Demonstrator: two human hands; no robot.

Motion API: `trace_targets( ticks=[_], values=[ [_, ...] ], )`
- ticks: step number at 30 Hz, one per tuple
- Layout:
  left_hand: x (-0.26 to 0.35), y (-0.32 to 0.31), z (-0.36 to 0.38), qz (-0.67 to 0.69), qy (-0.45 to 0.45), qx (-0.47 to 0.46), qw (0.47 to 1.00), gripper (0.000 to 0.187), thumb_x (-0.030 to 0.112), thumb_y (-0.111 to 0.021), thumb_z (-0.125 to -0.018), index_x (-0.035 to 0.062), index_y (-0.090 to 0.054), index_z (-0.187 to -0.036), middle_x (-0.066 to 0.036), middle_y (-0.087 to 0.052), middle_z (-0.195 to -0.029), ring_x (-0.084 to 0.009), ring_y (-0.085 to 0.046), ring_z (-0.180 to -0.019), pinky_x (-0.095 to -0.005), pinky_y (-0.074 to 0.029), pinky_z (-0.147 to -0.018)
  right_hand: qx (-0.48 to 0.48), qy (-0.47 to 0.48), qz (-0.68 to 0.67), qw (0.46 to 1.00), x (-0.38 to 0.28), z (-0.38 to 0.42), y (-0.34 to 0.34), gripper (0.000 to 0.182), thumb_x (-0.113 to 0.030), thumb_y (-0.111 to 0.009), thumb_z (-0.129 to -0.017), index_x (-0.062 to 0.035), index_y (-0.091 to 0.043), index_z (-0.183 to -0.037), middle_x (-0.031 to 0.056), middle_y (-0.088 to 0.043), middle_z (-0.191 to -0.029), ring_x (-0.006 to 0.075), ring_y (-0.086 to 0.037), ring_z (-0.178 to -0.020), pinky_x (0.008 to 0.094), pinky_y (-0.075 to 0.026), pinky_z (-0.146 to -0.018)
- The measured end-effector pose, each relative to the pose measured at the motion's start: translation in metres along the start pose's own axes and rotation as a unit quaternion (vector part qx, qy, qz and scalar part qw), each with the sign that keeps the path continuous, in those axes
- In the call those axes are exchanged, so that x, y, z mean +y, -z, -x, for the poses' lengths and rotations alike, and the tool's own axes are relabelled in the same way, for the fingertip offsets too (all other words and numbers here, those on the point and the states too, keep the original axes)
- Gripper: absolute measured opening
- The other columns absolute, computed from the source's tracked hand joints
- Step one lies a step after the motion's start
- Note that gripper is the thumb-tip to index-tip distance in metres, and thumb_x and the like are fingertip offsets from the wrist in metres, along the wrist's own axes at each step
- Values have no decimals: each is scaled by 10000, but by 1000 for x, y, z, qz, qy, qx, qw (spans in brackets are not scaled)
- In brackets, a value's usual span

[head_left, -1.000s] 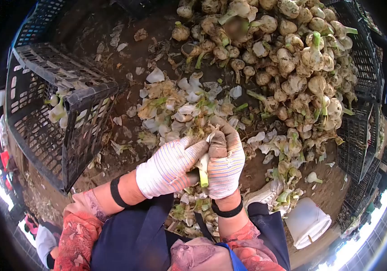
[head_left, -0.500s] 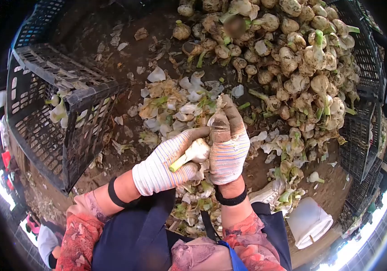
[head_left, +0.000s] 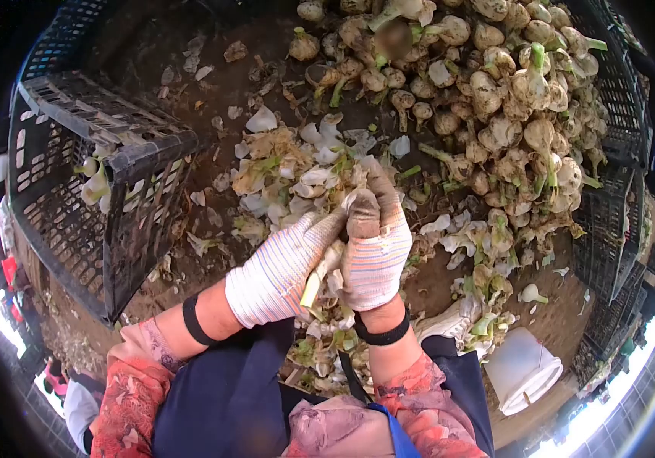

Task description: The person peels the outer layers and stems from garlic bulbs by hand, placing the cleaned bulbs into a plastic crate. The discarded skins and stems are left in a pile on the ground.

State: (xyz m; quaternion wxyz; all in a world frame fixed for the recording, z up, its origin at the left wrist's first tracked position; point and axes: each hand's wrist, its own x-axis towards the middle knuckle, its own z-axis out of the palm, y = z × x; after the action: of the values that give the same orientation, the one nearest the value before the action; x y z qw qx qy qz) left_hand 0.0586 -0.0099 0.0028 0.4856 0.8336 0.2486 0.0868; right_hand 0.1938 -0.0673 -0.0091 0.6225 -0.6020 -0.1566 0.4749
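Both my hands wear striped white gloves with dirt-darkened fingers and meet near the middle of the view. My left hand (head_left: 285, 263) is closed around a garlic bulb (head_left: 330, 258) whose pale green stem sticks out toward me; much of the bulb is hidden. Against it, my right hand (head_left: 375, 248) is closed, its thumb and fingers pinching at the top, where what they hold is too small to name. Beneath and beyond the hands lie peeled garlic skins (head_left: 316, 177).
Unpeeled garlic bulbs (head_left: 495, 133) are heaped at the upper right beside black crates (head_left: 606, 221). At the left, a tilted black crate (head_left: 109, 221) holds some white bulbs. A white bucket (head_left: 522, 370) lies at the lower right near a shoe. Another person (head_left: 80, 412) shows at the lower left edge.
The left fingers have moved up and right to meet the right fingers. The bulb has turned, its stem now pointing more steeply toward me and more of it covered.
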Motion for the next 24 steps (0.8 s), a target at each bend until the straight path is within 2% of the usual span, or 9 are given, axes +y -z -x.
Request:
trace_targets(
  ticks=[5,7,8,13,17,19,21,22,24],
  values=[
    [0,9,-15,-24,-97,-22,995,597,121,-621,-929,-35,-385,-1455,-194,-587,-945,-385,-611,-802,-423,-517,-708,-8,-65,-93,993,17,-21,7,363,-210,-501,-997,-8,-568,-1291,25,-660,-975,100,-575,-822,265,-497,-740],
    [4,10,-17,197,68,-70,976,625,94,-622,-921,-15,-365,-1480,-193,-598,-948,-386,-616,-802,-411,-514,-707,15,-153,-149,977,25,-23,14,337,-246,-484,-1002,-32,-587,-1241,11,-636,-921,100,-564,-792,274,-485,-716],
    [3,5,-21,126,-78,60,987,664,71,-624,-905,2,-341,-1502,-195,-628,-966,-394,-632,-808,-416,-513,-707,18,-152,-142,978,28,-18,19,360,-268,-484,-1000,-40,-583,-1260,2,-622,-907,100,-564,-796,274,-481,-710],
    [0,2,-8,29,83,-49,995,741,74,-641,-857,-5,-316,-1518,-204,-635,-1008,-405,-628,-883,-443,-506,-760,1,-57,0,998,4,11,0,568,-284,-537,-991,-22,-431,-1484,15,-641,-1026,83,-549,-824,230,-479,-753],
    [-5,-4,-4,-114,-30,-13,993,773,88,-644,-795,-32,-350,-1500,-171,-593,-898,-370,-592,-783,-466,-453,-733,19,-5,-97,995,7,12,-4,582,-219,-562,-1013,-2,-366,-1516,67,-650,-1150,99,-586,-920,239,-503,-831],
    [4,5,-6,-107,-57,-16,993,711,61,-684,-750,-52,-426,-1402,-134,-600,-815,-327,-595,-637,-446,-483,-576,58,-31,-125,990,2,5,-6,563,-138,-566,-975,-1,-402,-1497,58,-665,-1126,106,-599,-896,250,-515,-807],
    [2,4,-6,-108,-83,-8,991,733,63,-700,-734,-62,-427,-1402,-102,-583,-782,-304,-589,-612,-451,-480,-568,54,-64,-105,991,6,1,-1,556,-90,-565,-938,-8,-441,-1474,48,-677,-1112,116,-605,-878,265,-520,-787],
    [5,7,-6,-129,-116,-6,985,787,76,-687,-754,-41,-365,-1463,-98,-590,-804,-306,-593,-648,-436,-465,-604,-22,-25,110,993,8,-7,9,501,-81,-559,-933,3,-493,-1422,68,-691,-1073,126,-609,-864,261,-512,-767],
    [-4,9,0,-50,-122,-47,990,857,23,-762,-711,-54,-356,-1462,-149,-613,-891,-320,-625,-739,-434,-510,-645,-32,13,185,982,29,-20,18,474,-99,-560,-938,11,-511,-1397,83,-693,-1045,130,-612,-854,264,-511,-760]
  ],
)
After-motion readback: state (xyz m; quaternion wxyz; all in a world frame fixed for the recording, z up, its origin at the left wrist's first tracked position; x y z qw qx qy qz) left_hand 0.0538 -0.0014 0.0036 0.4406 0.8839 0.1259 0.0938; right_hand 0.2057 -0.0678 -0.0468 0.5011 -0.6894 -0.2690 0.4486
